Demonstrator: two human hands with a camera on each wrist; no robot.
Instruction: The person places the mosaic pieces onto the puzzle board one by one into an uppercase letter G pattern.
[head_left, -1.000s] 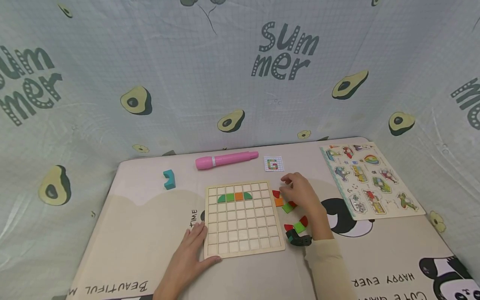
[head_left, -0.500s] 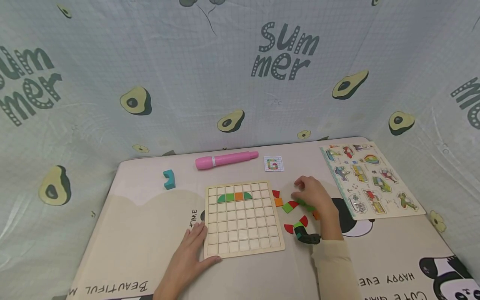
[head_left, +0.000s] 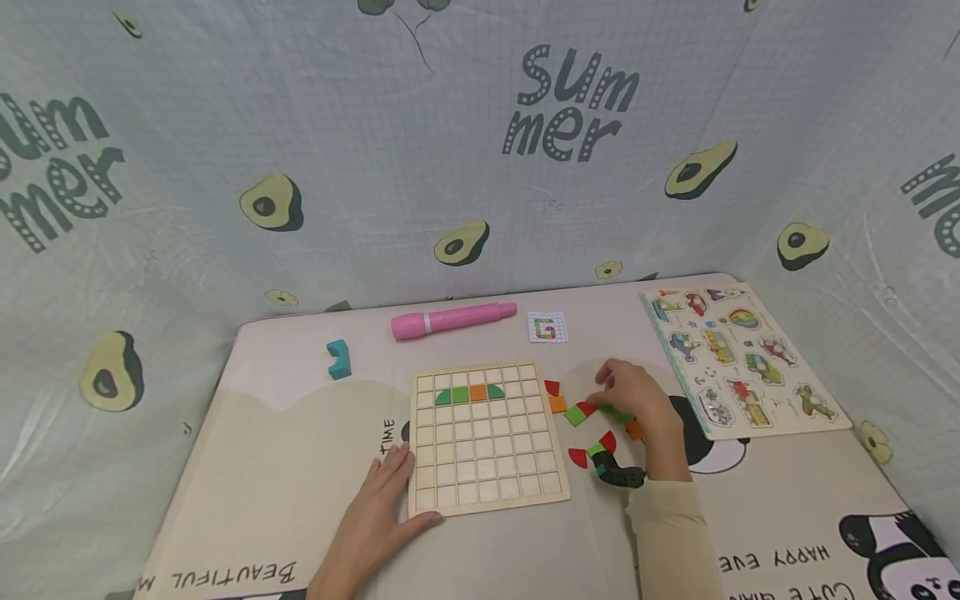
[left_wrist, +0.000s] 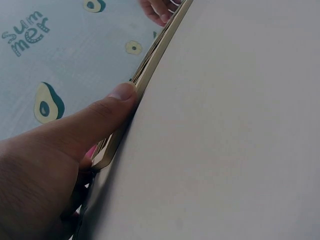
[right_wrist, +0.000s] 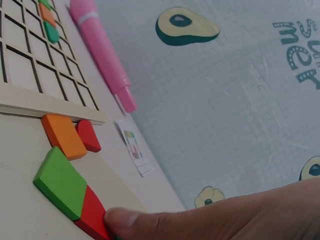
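A wooden grid board (head_left: 476, 450) lies on the table, with a row of green and orange pieces (head_left: 469, 393) near its top. My left hand (head_left: 375, 508) rests at its lower left corner, fingers straight along the left edge. In the left wrist view, the thumb (left_wrist: 115, 100) presses the board's edge. My right hand (head_left: 637, 396) hovers low over loose pieces right of the board, thumb and index finger apart. The right thumb (right_wrist: 135, 221) touches a red quarter-round piece (right_wrist: 94, 215), which adjoins a green square (right_wrist: 61, 182). More pieces are partly hidden under this hand.
An orange square (head_left: 557, 404) and red piece (head_left: 552, 387) sit beside the board. Behind it lie a pink marker (head_left: 453, 320) and a pattern card (head_left: 547, 328). A teal block (head_left: 339, 359) is at the left, a picture puzzle board (head_left: 742, 358) at the right.
My right hand has moved right from beside the board, then slightly down, its thumb now reaching the red quarter-round piece. The left hand and the board have stayed still.
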